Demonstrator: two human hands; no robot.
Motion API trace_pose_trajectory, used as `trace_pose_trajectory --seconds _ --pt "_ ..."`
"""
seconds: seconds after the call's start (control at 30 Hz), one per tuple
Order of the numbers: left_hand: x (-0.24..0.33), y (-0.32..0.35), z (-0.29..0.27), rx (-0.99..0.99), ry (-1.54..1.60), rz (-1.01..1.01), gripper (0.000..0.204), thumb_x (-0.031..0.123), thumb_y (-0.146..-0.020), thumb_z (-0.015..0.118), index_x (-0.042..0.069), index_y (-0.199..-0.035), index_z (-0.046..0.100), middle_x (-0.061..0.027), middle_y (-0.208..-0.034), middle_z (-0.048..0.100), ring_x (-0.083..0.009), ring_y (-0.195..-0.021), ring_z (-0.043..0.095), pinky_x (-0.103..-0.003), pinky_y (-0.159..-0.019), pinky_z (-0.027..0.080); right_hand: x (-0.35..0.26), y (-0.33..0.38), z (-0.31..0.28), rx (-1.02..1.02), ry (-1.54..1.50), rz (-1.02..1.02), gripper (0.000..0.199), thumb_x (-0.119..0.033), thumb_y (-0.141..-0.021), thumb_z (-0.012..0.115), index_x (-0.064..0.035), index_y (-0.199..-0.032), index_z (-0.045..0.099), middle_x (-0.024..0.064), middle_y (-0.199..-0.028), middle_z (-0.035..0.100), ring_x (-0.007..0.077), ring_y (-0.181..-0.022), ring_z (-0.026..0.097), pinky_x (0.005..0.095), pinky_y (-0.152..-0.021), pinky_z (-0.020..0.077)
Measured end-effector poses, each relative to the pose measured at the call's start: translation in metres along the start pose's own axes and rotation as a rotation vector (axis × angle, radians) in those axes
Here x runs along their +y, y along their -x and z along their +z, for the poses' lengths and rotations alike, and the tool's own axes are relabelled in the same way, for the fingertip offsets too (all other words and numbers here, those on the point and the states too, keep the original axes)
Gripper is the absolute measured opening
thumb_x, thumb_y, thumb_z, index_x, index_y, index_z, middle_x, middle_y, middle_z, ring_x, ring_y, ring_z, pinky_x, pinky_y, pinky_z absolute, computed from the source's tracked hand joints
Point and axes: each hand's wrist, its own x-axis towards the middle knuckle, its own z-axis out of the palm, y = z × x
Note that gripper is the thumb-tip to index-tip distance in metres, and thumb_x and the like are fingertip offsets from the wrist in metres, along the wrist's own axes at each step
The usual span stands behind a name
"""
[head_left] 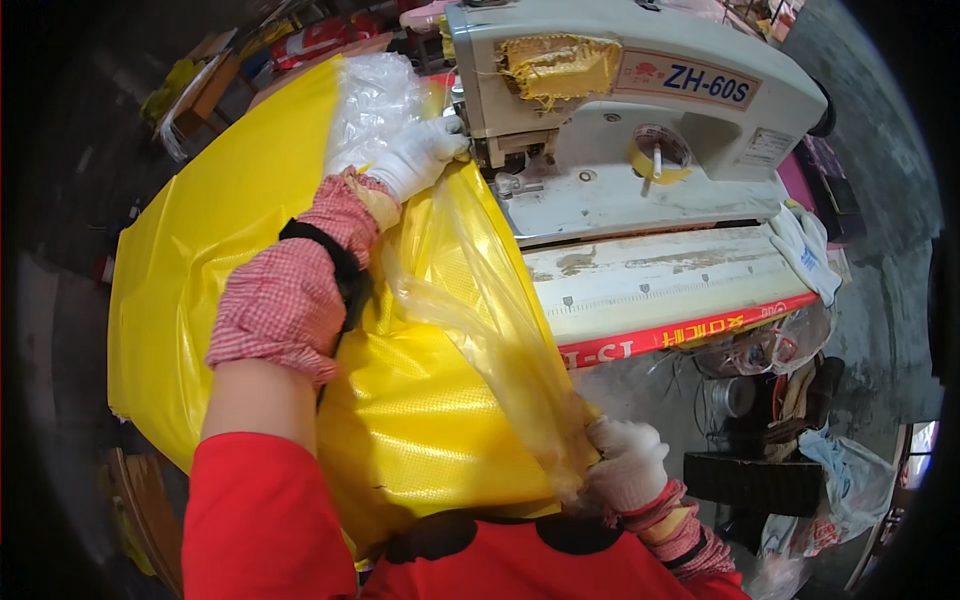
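A large yellow woven plastic sack [420, 400] lies spread before me, with a clear plastic liner [470, 330] along its right edge. My left hand [420, 155], in a white glove, closes on the sack's far edge, right beside the needle end of a grey industrial sewing machine [570, 165]. Nearer my body on the right, my gloved right hand [628, 465] is closed round the sack's near corner and the gathered liner. The fingertips of both hands are partly hidden. Crumpled clear film [375, 100] rests beyond my left wrist.
Right of the sack runs the machine's white bed [650, 275] with a ruler strip and red front edge. A tape roll [660, 155] hangs on the machine. A spare white glove [805, 250] lies at the bed's end. Plastic bags [840, 480] and clutter sit lower right.
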Motion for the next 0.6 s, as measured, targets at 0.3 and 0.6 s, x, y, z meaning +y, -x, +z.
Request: trace_pose_trajectory --seconds 0.3,0.6 --pt "0.02 0.022 -0.012 -0.111 -0.728 -0.03 0.022 0.017 -0.085 0.06 0.014 -0.106 0.067 -0.0129 -0.095 0.068 -0.0284 -0.084 0.066 -0.035 -0.079 0.051 -0.009 -0.006 0.018 -0.323 0.171 0.094 0.029 -0.034 -0.075 0.065 -0.0101 -0.091 0.064 0.009 -0.07 0.064 0.0305 -0.065 0.063 0.0422 -0.061 0.0502" --pt "0.039 -0.092 -0.109 0.122 -1.273 -0.003 0.032 0.022 -0.087 0.053 0.012 -0.117 0.06 -0.0158 -0.11 0.064 -0.0308 -0.097 0.063 -0.038 -0.084 0.051 -0.005 -0.112 0.024 -0.091 -0.781 -0.244 0.016 -0.017 -0.081 0.065 -0.0069 -0.093 0.064 0.0089 -0.092 0.065 0.0271 -0.092 0.062 0.036 -0.088 0.0474"
